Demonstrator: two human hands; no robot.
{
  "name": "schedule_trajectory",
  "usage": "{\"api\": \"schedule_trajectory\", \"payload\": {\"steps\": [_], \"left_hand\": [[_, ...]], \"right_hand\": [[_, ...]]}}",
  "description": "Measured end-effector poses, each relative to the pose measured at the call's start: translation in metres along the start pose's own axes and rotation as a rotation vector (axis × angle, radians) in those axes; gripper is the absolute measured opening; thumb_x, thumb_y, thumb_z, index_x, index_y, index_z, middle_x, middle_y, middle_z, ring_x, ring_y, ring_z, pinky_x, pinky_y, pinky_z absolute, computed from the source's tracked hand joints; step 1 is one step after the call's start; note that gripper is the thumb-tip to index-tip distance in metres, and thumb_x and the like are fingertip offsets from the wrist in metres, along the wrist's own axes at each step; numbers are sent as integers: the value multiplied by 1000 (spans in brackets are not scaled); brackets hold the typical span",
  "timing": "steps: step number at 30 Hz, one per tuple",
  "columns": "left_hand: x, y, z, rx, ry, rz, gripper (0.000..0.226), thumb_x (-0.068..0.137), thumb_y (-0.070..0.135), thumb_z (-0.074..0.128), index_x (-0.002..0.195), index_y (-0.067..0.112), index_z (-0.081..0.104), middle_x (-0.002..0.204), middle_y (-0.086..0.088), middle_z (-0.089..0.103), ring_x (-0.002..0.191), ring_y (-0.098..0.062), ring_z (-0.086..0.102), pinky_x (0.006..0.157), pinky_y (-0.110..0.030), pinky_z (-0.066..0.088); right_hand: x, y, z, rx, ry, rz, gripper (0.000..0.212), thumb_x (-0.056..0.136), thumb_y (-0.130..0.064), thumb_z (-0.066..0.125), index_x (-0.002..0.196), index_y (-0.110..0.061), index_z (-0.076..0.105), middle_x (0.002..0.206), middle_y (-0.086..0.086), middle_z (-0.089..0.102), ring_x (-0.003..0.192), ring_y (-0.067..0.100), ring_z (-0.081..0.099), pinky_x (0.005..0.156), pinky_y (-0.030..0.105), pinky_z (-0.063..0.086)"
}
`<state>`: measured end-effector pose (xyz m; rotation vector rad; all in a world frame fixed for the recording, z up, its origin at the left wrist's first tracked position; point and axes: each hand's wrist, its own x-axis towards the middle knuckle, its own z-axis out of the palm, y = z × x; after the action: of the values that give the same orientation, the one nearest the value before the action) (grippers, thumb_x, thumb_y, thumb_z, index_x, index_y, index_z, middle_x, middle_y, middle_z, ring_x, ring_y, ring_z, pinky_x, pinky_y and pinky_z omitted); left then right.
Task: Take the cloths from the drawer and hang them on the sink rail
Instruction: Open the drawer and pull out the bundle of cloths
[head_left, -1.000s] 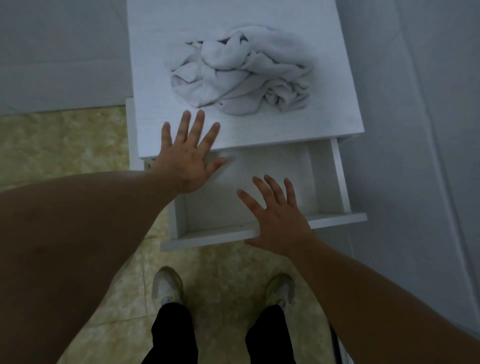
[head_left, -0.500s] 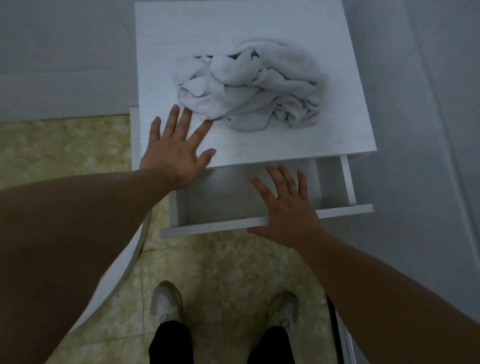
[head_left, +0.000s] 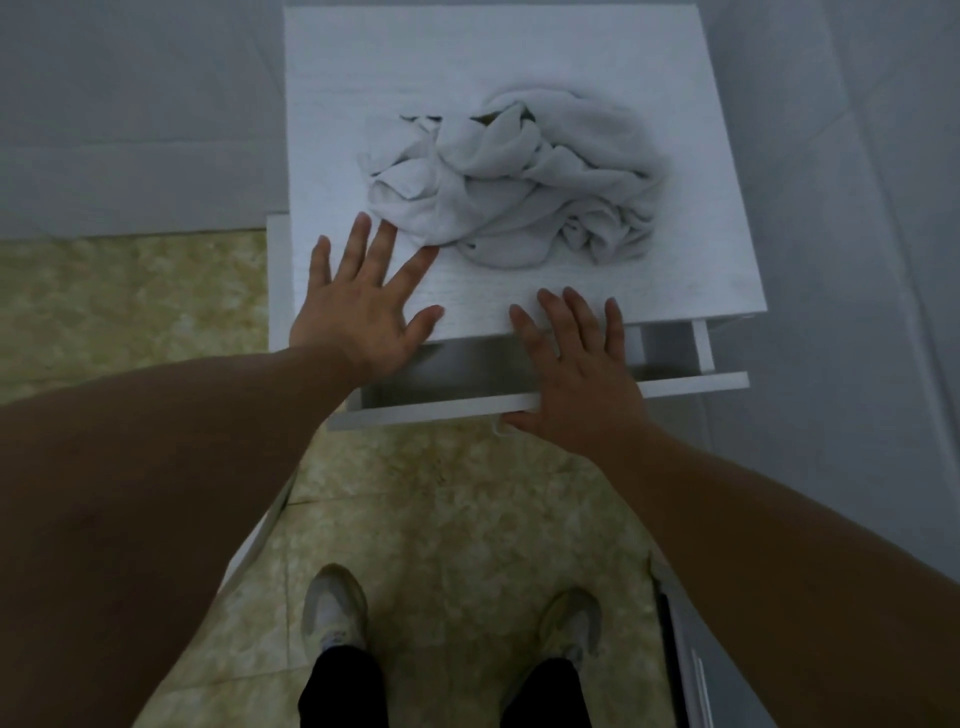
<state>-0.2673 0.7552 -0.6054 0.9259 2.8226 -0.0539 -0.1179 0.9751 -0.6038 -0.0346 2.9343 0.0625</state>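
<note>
On the white cabinet top (head_left: 332, 62) the cloths (head_left: 519, 176) lie crumpled. Your left hand (head_left: 363, 306) lies flat, fingers spread, touching their edge. Your right hand (head_left: 576, 374), fingers straight, holding nothing, covers the part-open drawer (head_left: 441, 408).

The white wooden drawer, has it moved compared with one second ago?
Yes. The white wooden drawer has slid inward under the white cabinet top, pushed by the right hand; less of it shows.

Bare forearms, black trousers (head_left: 343, 686), pale worn sneakers (head_left: 335, 608)
</note>
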Motion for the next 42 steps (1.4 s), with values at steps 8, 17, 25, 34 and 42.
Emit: {"api": "schedule_trajectory", "payload": {"steps": [8, 17, 25, 34, 42], "left_hand": [[1, 0, 0, -7, -12, -17, 69, 90, 72, 5, 152, 43, -8, 164, -9, -9, 148, -32, -18, 119, -57, -1], [3, 1, -1, -6, -8, -12, 69, 91, 72, 4, 152, 43, -7, 164, -9, -8, 148, -32, -17, 118, -58, -2], [2, 2, -5, -17, -33, -8, 72, 90, 73, 6, 153, 40, -1, 164, -10, -5, 149, -32, -15, 118, -57, -1], [40, -3, -49, -192, 477, -77, 54, 79, 54, 62, 116, 16, 52, 125, -17, 46, 114, -34, 42, 94, -49, 34], [98, 18, -54, -216, 9, 8, 130, 53, 90, 56, 147, 44, -21, 162, -5, -18, 148, -28, -18, 118, -59, 2]], "right_hand": [[22, 4, -3, 5, 20, 17, 102, 76, -76, 58, 155, -26, 15, 163, 16, 9, 151, 40, 1, 118, 65, 6], [43, -3, -1, -46, 221, 85, 84, 67, -59, 79, 136, -20, 51, 132, 19, 53, 121, 47, 49, 100, 63, 39], [42, 10, -14, -2, 247, 27, 65, 82, -58, 62, 132, -17, 55, 126, 16, 58, 116, 41, 53, 100, 55, 38], [93, 61, -78, 139, 449, 164, 87, 76, -75, 53, 146, -25, 40, 153, 18, 34, 141, 42, 30, 108, 64, 29], [141, 63, -91, 466, -56, 227, 123, 59, -71, 77, 149, -55, -5, 163, -5, -23, 150, 31, -21, 113, 67, 16]]}}
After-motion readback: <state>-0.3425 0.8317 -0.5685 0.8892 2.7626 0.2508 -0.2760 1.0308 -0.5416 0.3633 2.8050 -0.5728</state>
